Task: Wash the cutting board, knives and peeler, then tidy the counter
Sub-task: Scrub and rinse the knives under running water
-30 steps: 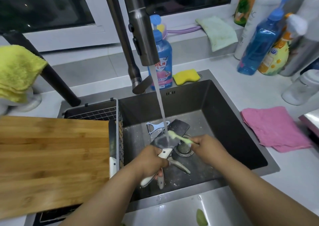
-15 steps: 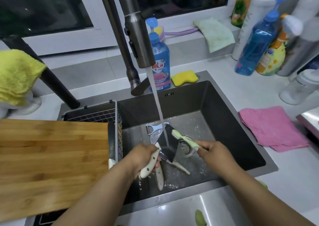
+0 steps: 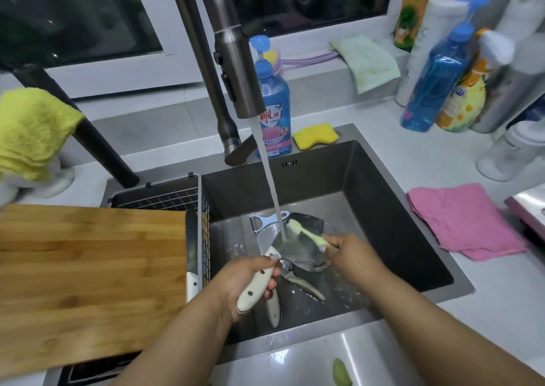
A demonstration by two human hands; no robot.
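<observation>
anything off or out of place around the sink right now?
Minor only: green scraps lie on the steel ledge in front of the sink, and white flecks dot the basin floor. The cutting board overhangs the drying rack. Nothing looks damaged.

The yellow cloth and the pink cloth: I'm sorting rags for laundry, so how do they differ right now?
The fluffy yellow cloth hangs draped over a dark slanted bar at the far left, while the pink cloth lies flat on the white counter, right of the sink. The yellow cloth looks thick and bunched; the pink cloth looks thinner and neatly folded. Neither hand touches either cloth.
</observation>
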